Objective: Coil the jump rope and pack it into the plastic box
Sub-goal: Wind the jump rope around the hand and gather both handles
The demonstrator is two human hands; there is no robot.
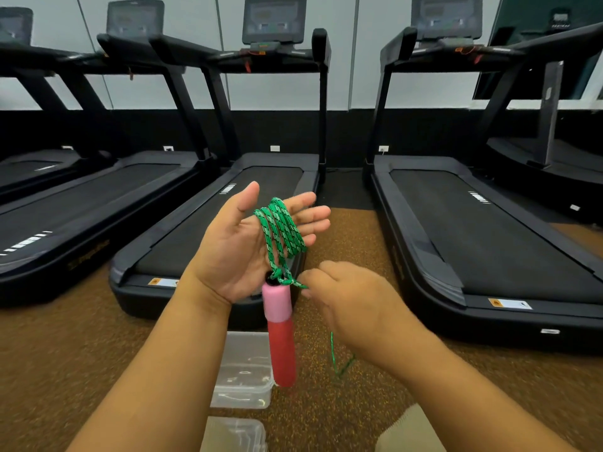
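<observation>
My left hand [243, 246] is raised palm up with the fingers spread, and several loops of green jump rope [282, 231] are wound around its fingers. A pink and red handle [280, 334] hangs from the loops below that hand. My right hand [346, 298] is just right of the handle's top and pinches the rope between its fingertips. A loose length of rope [334, 357] trails down from it toward the floor. On the floor beneath the handle lies the clear plastic box [243, 373], open at the top.
A second clear plastic piece [235, 433], perhaps the lid, lies nearer me at the bottom edge. Black treadmills [228, 203] stand in a row ahead, on brown speckled flooring [65, 353]. My knee [408, 432] shows at the lower right.
</observation>
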